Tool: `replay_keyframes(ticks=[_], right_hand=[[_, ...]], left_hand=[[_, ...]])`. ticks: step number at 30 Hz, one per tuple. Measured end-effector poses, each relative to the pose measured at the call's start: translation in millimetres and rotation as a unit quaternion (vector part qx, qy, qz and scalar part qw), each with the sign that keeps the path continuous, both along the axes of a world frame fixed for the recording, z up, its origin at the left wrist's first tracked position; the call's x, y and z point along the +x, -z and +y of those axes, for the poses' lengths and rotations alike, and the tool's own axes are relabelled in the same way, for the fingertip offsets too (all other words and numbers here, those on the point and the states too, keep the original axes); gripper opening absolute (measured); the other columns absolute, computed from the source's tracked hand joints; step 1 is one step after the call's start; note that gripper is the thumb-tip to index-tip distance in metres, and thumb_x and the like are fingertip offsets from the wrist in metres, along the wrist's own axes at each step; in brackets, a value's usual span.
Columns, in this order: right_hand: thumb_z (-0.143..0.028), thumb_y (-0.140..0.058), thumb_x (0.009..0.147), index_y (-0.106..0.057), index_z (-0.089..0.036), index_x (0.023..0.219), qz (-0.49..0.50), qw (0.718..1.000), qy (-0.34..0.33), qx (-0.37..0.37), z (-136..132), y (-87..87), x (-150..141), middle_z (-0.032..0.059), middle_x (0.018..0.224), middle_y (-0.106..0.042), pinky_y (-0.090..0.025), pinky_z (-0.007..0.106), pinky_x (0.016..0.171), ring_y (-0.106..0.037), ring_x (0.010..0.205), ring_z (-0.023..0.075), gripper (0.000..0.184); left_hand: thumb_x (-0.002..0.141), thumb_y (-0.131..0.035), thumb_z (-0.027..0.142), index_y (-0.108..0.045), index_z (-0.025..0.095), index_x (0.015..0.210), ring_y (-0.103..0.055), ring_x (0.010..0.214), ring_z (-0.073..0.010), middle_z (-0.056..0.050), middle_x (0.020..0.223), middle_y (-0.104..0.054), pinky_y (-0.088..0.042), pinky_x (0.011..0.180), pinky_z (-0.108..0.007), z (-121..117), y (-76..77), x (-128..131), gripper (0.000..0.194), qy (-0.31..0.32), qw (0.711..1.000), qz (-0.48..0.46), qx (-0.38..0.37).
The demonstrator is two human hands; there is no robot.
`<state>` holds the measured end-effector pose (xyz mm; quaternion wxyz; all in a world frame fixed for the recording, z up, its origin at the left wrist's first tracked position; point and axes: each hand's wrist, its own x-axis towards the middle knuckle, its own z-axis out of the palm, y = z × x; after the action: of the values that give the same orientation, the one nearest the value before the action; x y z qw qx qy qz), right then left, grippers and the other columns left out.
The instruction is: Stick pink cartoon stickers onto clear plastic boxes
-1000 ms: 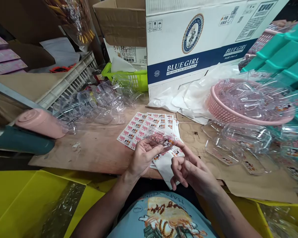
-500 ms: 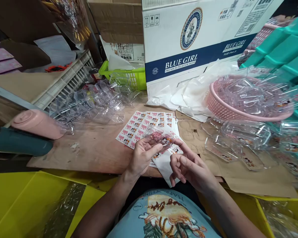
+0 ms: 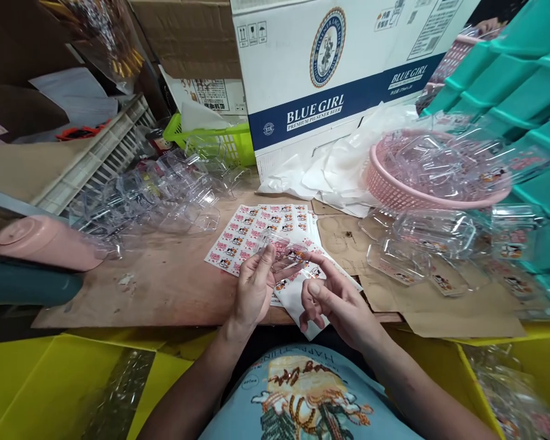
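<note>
1. While sticker sheets point(image 3: 231, 238) lie at center frame, your left hand point(image 3: 252, 290) pinches the left end of a clear plastic case point(image 3: 269, 239) just above them; your right hand point(image 3: 343, 299) half-curls, gripping nothing, index fingertip at its right end.
2. Case: likely light, stiff, slick, crackable; grip rims gently.
3. Printed label point(image 3: 282, 247): apparently thin; avoid its edges.

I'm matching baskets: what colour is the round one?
The round basket is pink, clearest in head view.
</note>
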<state>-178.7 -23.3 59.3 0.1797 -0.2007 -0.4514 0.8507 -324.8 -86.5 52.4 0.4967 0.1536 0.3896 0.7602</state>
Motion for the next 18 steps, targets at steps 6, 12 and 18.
replay_keyframes(ticks=[6,12,18], right_hand=[[-0.041,-0.066,0.091,-0.038,-0.024,0.139,-0.006,1.000,0.002,-0.010,0.5,-4.1,0.5,-0.0076,0.060,-0.057,-0.049,0.024,0.045,-0.049,0.041,0.0084,0.058],[-0.040,-0.066,0.091,-0.041,-0.025,0.135,-0.005,1.000,0.009,-0.019,0.4,-3.5,-0.4,-0.0073,0.061,-0.058,-0.049,0.023,0.045,-0.051,0.041,0.0082,0.053],[-0.040,-0.066,0.091,-0.036,-0.024,0.142,-0.012,1.000,0.018,-0.020,-0.8,-2.6,-2.4,-0.0073,0.062,-0.059,-0.052,0.025,0.047,-0.050,0.042,0.0083,0.061]], left_hand=[[0.088,-0.068,0.041,-0.072,0.015,0.096,-0.073,0.102,-0.0283,-0.011,0.102,-0.077,-0.055,0.097,-0.050,2.4,-2.1,1.3,0.028,-0.019,1.000,0.009,-0.018],[0.086,-0.070,0.043,-0.071,0.015,0.095,-0.071,0.106,-0.0277,-0.010,0.104,-0.077,-0.055,0.098,-0.049,2.2,-1.4,1.1,0.029,-0.034,0.999,0.008,-0.018],[0.089,-0.060,0.057,-0.071,0.014,0.104,-0.068,0.114,-0.0294,-0.013,0.113,-0.075,-0.053,0.101,-0.048,2.8,-3.0,0.2,0.047,-0.022,1.000,-0.002,-0.018]])
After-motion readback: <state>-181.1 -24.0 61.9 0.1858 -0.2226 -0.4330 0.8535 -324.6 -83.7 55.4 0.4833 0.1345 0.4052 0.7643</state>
